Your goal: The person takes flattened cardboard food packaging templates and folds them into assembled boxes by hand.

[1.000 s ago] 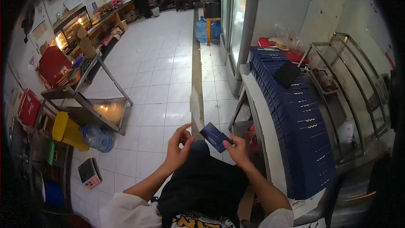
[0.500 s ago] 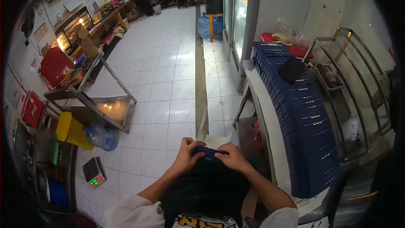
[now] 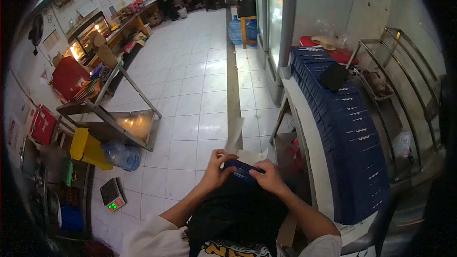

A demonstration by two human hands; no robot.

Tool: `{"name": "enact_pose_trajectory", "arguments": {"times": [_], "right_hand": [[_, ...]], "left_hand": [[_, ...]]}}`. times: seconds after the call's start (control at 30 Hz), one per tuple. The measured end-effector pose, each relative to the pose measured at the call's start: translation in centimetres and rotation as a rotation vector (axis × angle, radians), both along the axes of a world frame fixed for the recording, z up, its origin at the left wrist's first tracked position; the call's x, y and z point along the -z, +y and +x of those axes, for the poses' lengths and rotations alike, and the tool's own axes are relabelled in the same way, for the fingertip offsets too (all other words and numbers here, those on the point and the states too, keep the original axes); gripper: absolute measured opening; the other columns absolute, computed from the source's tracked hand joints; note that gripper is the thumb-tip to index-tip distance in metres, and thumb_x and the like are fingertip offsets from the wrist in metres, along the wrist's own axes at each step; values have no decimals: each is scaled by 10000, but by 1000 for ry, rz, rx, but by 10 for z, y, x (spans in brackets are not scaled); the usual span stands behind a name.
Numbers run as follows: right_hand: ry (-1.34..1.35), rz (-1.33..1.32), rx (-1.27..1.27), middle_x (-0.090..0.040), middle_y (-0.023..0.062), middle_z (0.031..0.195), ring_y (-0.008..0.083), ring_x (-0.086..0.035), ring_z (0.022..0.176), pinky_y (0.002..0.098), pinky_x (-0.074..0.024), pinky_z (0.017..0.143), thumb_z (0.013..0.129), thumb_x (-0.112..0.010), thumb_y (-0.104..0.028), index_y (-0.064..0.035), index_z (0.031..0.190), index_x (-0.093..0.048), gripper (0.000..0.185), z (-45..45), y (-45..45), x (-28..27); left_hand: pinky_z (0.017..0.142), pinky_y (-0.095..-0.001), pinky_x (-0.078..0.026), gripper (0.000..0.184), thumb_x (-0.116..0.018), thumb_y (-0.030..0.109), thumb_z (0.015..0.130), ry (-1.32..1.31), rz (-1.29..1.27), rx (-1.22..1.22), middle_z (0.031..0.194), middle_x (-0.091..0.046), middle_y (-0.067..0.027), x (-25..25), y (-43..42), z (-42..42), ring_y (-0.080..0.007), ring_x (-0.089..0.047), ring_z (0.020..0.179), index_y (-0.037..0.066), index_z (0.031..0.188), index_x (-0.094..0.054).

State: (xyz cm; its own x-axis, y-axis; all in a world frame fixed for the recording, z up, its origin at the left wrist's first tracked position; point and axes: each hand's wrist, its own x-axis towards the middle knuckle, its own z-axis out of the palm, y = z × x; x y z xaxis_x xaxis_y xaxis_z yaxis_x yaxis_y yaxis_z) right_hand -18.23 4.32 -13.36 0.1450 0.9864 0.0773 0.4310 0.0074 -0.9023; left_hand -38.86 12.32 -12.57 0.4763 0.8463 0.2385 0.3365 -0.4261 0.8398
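Note:
Low in the middle of the view, a dark blue printed card piece [image 3: 242,170] is held between both hands over my lap. My left hand [image 3: 218,169] pinches its left end, and my right hand [image 3: 270,176] grips the right end. Pale paper [image 3: 252,156] sticks out just beyond the blue piece. To my right, long overlapping rows of dark blue pieces [image 3: 340,138] with white wavy marks cover a white-topped table [image 3: 304,109]. A black object [image 3: 334,76] rests on these rows near their far end.
At left stand a metal-framed table [image 3: 107,123], a yellow bin [image 3: 88,150], a clear water bottle [image 3: 121,156] and a scale [image 3: 113,194] on the floor. A metal rack [image 3: 395,100] is at right, glass-door fridges [image 3: 273,24] ahead. Two people [image 3: 166,3] are far off.
My left hand, empty and apart from the blue piece a second ago, has closed on it beside my right hand. The pale paper has dropped lower. The view has shifted slightly.

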Motion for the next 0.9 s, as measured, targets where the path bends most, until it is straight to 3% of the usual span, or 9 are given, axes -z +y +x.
{"name": "enact_pose_trajectory", "arguments": {"times": [0.07, 0.17, 0.27, 0.4, 0.47, 0.63, 0.7, 0.83, 0.9], "right_hand": [[-41, 20, -64, -650, 179, 865, 318, -617, 830, 385, -495, 749, 771, -743, -184, 2, 879, -691, 221, 2, 1, 0], [26, -25, -32, -650, 182, 866, 318, -619, 844, 385, -495, 751, 766, -746, -182, 8, 877, -687, 228, 0, -1, -2], [62, 11, -15, -653, 173, 847, 321, -619, 855, 394, -490, 765, 763, -742, -170, 8, 877, -687, 219, -2, 0, 2], [-1, 32, -77, -657, 163, 832, 324, -618, 865, 399, -485, 780, 754, -741, -157, 7, 867, -688, 206, -2, 2, -2], [-6, 131, -65, -663, 154, 833, 323, -613, 856, 404, -483, 778, 748, -741, -135, 2, 845, -688, 176, 3, 1, 4], [-61, 129, 46, -664, 138, 827, 322, -595, 863, 405, -471, 772, 742, -741, -108, -11, 814, -685, 133, 10, 5, 2], [-130, 156, 99, -664, 131, 835, 316, -586, 877, 401, -467, 769, 747, -738, -121, -14, 821, -686, 141, 11, 8, 0], [-229, 197, 38, -660, 115, 853, 313, -576, 898, 416, -467, 792, 774, -719, -150, -36, 845, -696, 136, 1, 5, -8], [-213, 179, -83, -662, 117, 881, 315, -578, 951, 409, -469, 831, 779, -716, -158, -45, 854, -702, 137, -4, 2, -5]], "left_hand": [[955, -391, -421, 365, -705, 75, 816, 77, -194, 129, 1116, -448, -153, -7, -5, -1, -313, -483, 1093, 123, 1168, -618], [944, -373, -431, 374, -675, 79, 844, 65, -150, 157, 1124, -445, -149, -18, -9, -5, -296, -499, 1070, 129, 1207, -603], [985, -362, -440, 307, -666, 114, 875, -55, -130, 109, 1192, -422, -129, 7, 2, -11, -243, -493, 1094, 123, 1180, -629], [978, -360, -427, 303, -660, 91, 870, -28, -125, 4, 1166, -440, -127, 17, 2, 2, -255, -484, 1108, 108, 1171, -630], [958, -368, -435, 300, -645, 66, 867, 73, -3, 3, 1145, -451, -132, 21, -4, 13, -274, -484, 1108, 105, 1165, -632], [939, -385, -457, 304, -623, 38, 870, 44, -94, 6, 1192, -431, -146, 14, -22, 27, -270, -462, 1156, 83, 1170, -615], [880, -381, -494, 394, -614, 66, 891, -242, -202, -73, 1240, -415, -143, 7, -28, 30, -247, -430, 1210, 89, 1272, -517], [823, -358, -518, 489, -622, 159, 908, -430, -171, -262, 1281, -416, -127, 17, -33, 35, -231, -433, 1220, 102, 1341, -401], [799, -327, -518, 533, -639, 244, 901, -592, -849, -437, 1260, -459, -105, 8, -28, 33, -219, -501, 1126, 112, 1335, -360]]}}
